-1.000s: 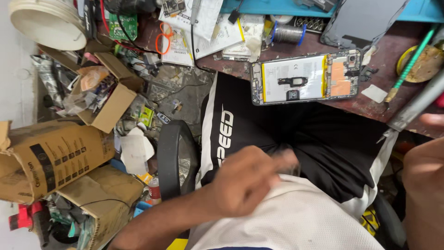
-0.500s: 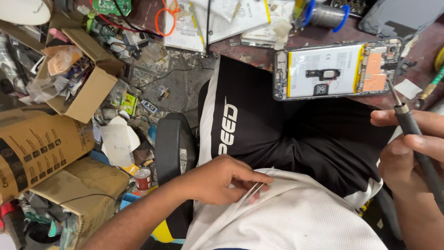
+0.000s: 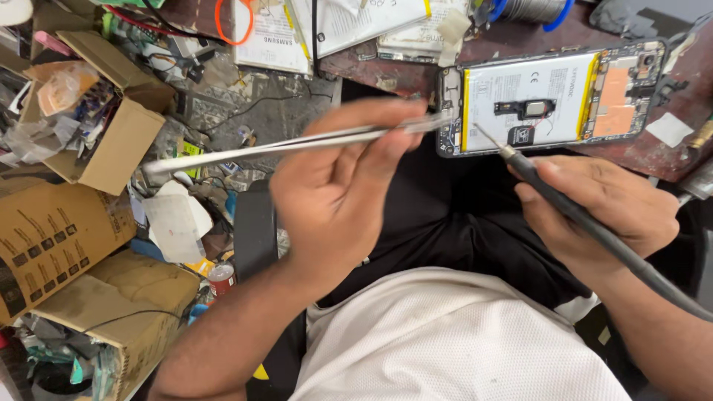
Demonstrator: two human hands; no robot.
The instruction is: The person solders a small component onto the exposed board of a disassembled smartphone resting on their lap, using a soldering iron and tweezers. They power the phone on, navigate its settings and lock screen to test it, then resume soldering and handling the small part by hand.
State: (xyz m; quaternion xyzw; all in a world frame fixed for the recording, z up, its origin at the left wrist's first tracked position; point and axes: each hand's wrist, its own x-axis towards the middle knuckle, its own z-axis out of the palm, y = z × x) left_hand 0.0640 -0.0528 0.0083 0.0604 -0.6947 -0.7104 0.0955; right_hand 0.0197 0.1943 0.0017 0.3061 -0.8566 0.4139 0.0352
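Left hand: the left hand (image 3: 338,197) is closed around long, thin silver metal tweezers (image 3: 297,145), pinched between thumb and fingers near the tip end, the long shank running out to the left past the hand.
Right hand: the right hand (image 3: 601,204) grips a slim black soldering iron (image 3: 564,204) like a pen, its thick dark cable (image 3: 661,278) trailing off past the wrist to the lower right.
Tool tips: the tweezers' tip touches the phone's left edge; the iron's fine point rests on the phone's lower left area, just ahead of the right hand.
Phone: an opened smartphone with a white battery and orange copper patches (image 3: 549,100) lies flat just beyond both hands, at the near edge of the dark, worn counter (image 3: 668,160).
Handling: the phone looks light, stiff and fragile, with bare parts exposed; its frame edges seem the safe place to hold, not the battery or boards. The tweezers look springy and slippery.
Farther on the counter: white printed papers (image 3: 334,22) lie beyond the left hand.
Far left, on the floor: open brown cardboard boxes (image 3: 111,145) full of clutter.
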